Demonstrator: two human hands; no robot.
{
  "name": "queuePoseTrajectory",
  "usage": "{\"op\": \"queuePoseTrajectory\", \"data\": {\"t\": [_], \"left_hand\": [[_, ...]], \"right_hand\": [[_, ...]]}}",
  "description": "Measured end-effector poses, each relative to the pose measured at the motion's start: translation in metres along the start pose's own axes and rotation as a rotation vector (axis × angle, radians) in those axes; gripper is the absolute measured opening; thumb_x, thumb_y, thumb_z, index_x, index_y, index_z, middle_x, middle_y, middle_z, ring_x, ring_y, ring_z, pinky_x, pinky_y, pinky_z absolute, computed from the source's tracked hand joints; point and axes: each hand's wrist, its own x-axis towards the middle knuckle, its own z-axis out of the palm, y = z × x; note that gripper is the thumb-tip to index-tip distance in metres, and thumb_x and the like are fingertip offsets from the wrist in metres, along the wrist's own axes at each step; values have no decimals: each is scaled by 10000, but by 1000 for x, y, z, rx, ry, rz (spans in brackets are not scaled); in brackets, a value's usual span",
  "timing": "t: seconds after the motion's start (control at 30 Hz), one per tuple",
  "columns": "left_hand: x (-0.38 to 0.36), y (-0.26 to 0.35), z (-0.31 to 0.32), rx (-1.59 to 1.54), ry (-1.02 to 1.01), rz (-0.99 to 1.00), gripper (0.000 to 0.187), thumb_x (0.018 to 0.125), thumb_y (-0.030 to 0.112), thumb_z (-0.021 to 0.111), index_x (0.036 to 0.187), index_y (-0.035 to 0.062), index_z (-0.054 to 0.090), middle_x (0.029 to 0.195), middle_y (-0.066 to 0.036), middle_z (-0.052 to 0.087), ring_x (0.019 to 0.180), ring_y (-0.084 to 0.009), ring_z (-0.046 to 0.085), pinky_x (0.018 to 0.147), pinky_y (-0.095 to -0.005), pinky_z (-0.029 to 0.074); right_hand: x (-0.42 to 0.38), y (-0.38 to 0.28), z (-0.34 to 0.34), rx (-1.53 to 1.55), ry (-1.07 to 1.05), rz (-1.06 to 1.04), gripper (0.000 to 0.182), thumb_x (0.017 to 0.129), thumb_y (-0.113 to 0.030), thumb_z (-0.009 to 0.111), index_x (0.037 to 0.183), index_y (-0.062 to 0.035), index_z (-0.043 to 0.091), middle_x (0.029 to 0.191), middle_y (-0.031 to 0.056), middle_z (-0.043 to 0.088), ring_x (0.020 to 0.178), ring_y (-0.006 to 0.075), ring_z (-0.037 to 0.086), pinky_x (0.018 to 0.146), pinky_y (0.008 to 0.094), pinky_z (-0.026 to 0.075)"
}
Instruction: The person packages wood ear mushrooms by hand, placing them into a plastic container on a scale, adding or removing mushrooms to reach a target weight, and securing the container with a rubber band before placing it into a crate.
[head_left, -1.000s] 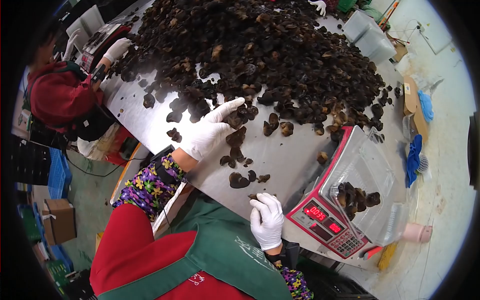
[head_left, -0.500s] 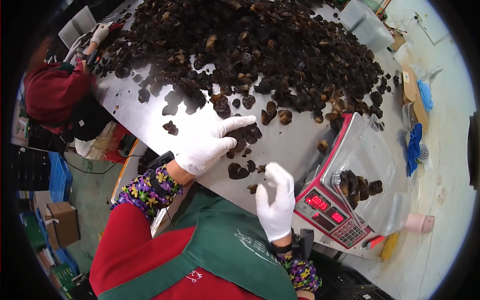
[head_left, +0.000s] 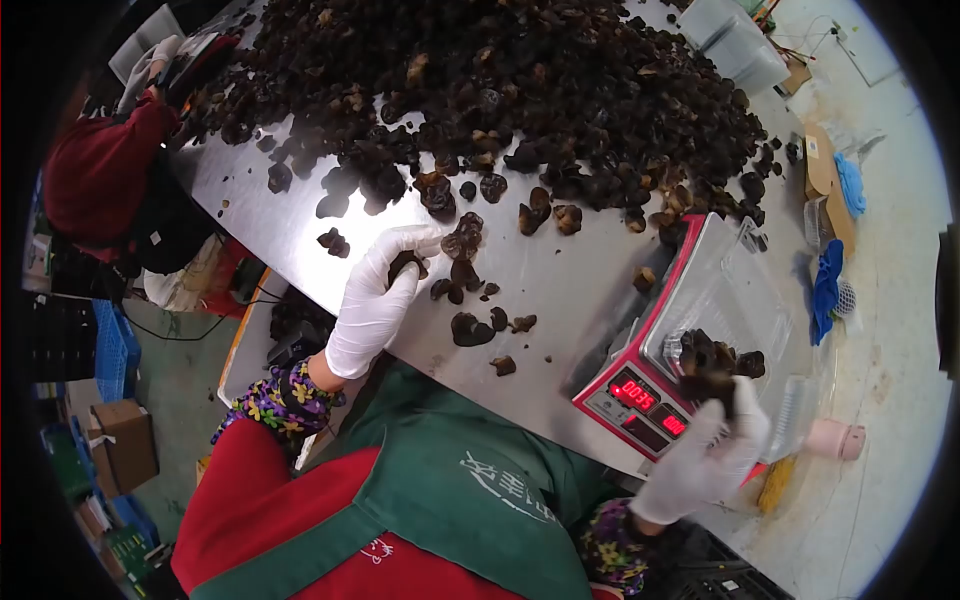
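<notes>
White-gloved, my left hand [head_left: 375, 300] is closed around a dark brown wood ear mushroom [head_left: 407, 265] over the near part of the metal table. Several loose wood ears [head_left: 465, 235] lie just right of it. My right hand [head_left: 708, 455], smeared by motion, is at the front of the red-framed scale [head_left: 606, 400]. A dark piece of wood ear [head_left: 708, 388] shows at its fingertips. Beyond those fingers, a clear plastic box [head_left: 735, 285] on the scale has a few wood ears [head_left: 750, 364] in it. Red digits glow on the scale's display [head_left: 635, 392]; its keypad is hidden.
A large heap of wood ears [head_left: 480, 90] covers the back of the metal table [head_left: 560, 300]. Clear boxes [head_left: 735, 50] stand at the far right. A blue cloth [head_left: 827, 290] and a pink cup [head_left: 836, 440] are beyond the scale. Another person [head_left: 105, 185] works at left.
My right hand has moved right to the scale and now has a dark piece at its fingers. My left hand has drawn back and closed on a wood ear. The other person's arm has shifted.
</notes>
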Motion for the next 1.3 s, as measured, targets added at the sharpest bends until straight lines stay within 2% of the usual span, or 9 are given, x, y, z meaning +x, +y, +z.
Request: {"op": "queuePoseTrajectory", "data": {"t": [0.17,0.27,0.4,0.63,0.77,0.83,0.97,1.1,1.3], "left_hand": [[-11,-6,21,191,-259,277,414,878,-104,549,1243,61,654,1322,-129,594,1048,-224,636,933,-330,511],[-13,-6,30,331,-321,365,389,882,23,669,1265,86,658,1348,-135,582,1196,-318,597,1016,-403,488],[8,-12,15,414,22,342,308,809,-73,691,1087,58,701,1018,-112,649,987,-292,640,861,-379,527],[21,-29,6,807,-269,388,232,802,137,779,1020,94,712,955,-97,640,948,-311,608,816,-413,507],[24,-43,5,675,-171,336,125,880,150,740,961,80,676,1003,-67,642,888,-250,614,788,-371,498],[25,-45,2,-157,-129,-162,102,952,129,681,917,46,634,1039,-40,663,858,-141,626,751,-293,500],[43,-41,-18,-333,-103,-321,87,991,106,641,933,65,589,999,-18,641,769,-74,608,706,-245,525],[48,-50,-24,-469,-156,-281,65,981,97,656,985,66,599,977,-2,630,777,-72,605,700,-245,528],[43,-38,-15,-349,-163,-200,339,961,14,645,1295,28,589,1033,5,636,936,-60,596,851,-218,493]], "right_hand": [[20,34,-16,-1,-61,154,352,881,51,625,1232,29,635,1189,152,652,1072,285,632,951,394,487],[13,36,-15,-335,-17,-173,301,933,-7,599,1230,34,629,1218,173,631,1101,343,621,978,440,481],[-21,27,-16,-114,-80,-259,225,974,-63,553,1160,15,654,1152,165,658,1063,335,634,943,438,498],[-72,22,38,243,-393,-270,267,807,11,678,1055,-75,725,1037,109,702,821,279,666,728,370,543],[-85,22,48,277,-482,-238,263,810,6,693,1057,-79,726,1036,87,695,835,278,664,745,385,536],[-91,23,51,310,-516,-202,260,813,-2,694,1059,-81,727,1030,89,695,835,277,663,744,382,534],[-97,27,58,293,-547,-239,258,819,-1,695,1063,-82,716,1017,92,696,839,287,660,739,389,531],[-96,23,59,282,-549,-255,260,819,63,650,1035,-71,703,990,110,705,847,286,688,731,373,552],[-103,22,61,337,-571,-206,260,819,12,688,1063,-75,712,1010,101,695,834,299,662,719,401,534]]}}
